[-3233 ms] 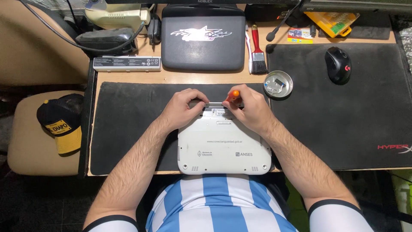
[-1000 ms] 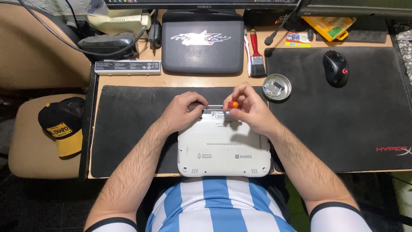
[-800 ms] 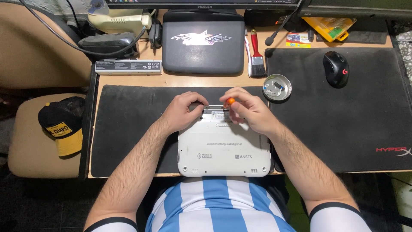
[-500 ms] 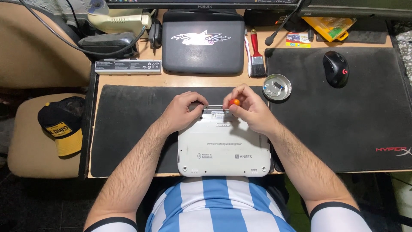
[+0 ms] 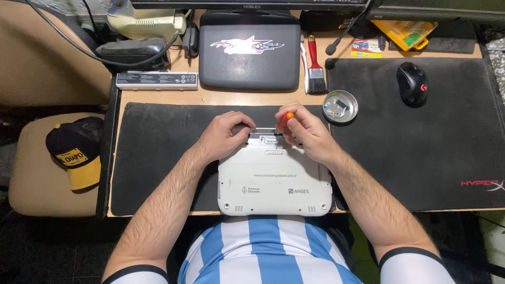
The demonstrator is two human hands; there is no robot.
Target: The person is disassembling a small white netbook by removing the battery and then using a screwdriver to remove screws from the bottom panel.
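A small white laptop [image 5: 275, 181] lies upside down on a black desk mat [image 5: 158, 152], its near edge at the desk's front. My left hand [image 5: 223, 134] rests on the laptop's far left corner, fingers curled on the far edge. My right hand [image 5: 305, 134] grips a small screwdriver with an orange handle [image 5: 284, 119], its tip down at the laptop's far edge near the middle. The screwdriver's shaft is mostly hidden by my fingers.
A round metal dish [image 5: 340, 107] with small parts sits right of my hands. Behind are a black laptop [image 5: 249, 50], a long battery pack [image 5: 157, 80], a paintbrush [image 5: 315, 68], a black mouse [image 5: 412, 83] on a second mat, and a cap [image 5: 76, 158] on a chair at left.
Both hands stay at the laptop's far edge. The orange handle shifts slightly between my right fingers from frame to frame. The laptop has not moved.
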